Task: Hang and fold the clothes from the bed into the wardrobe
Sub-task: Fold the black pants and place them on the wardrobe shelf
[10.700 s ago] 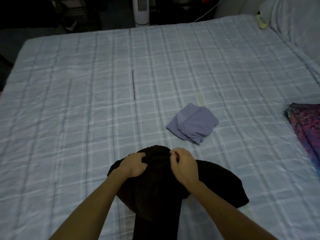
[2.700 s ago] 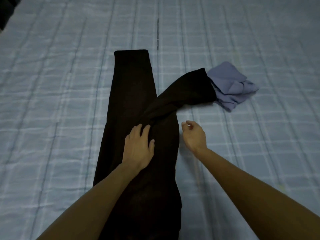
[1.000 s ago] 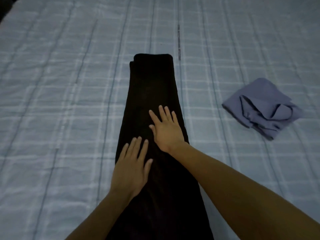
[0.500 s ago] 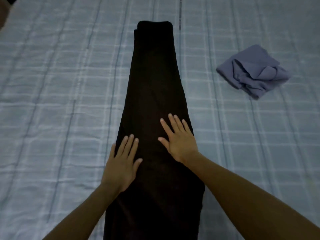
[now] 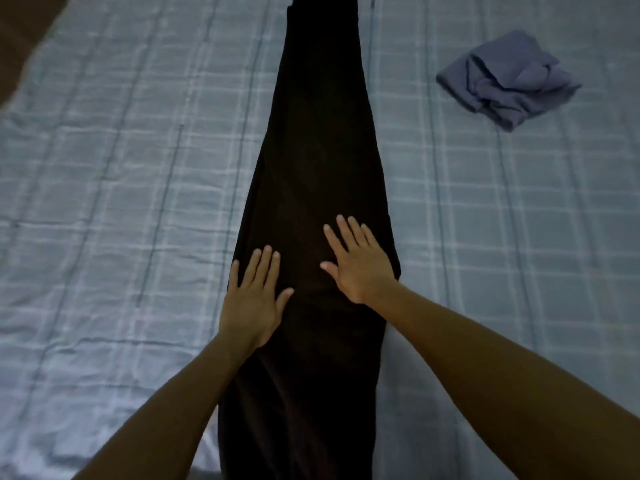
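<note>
Item: long black folded garment of soft dark fabric (image 5: 318, 168), apparently trousers with one leg laid over the other. Lies flat and lengthwise on the bed, running from the near bottom edge of the view up past the top edge, narrowing toward the far end. Its far end is cut off by the frame. Widest part lies level with the two hands.

Support: bed covered in a pale blue quilted sheet with a plaid of white and dark lines (image 5: 121, 202). The sheet is lightly wrinkled to the left of the garment.

Left hand (image 5: 252, 299): fully spread, palm down, fingers extended and close together, thumb angled out to the right. It rests on the left edge of the black garment, the little finger at or just over the edge toward the sheet. Nothing is gripped; contact is flat pressure only.

Right hand (image 5: 360, 261): fully spread, palm down, fingers pointing away and slightly leftward, thumb out to the left. It rests on the right half of the garment, a little farther up than the left hand, the outer side of the palm near the garment's right edge. Nothing is gripped.

The hands lie apart, with a strip of black fabric between them.

Other item: crumpled grey-blue cloth bundle (image 5: 509, 77), on the sheet at upper right, well apart from the garment and both hands.
</note>
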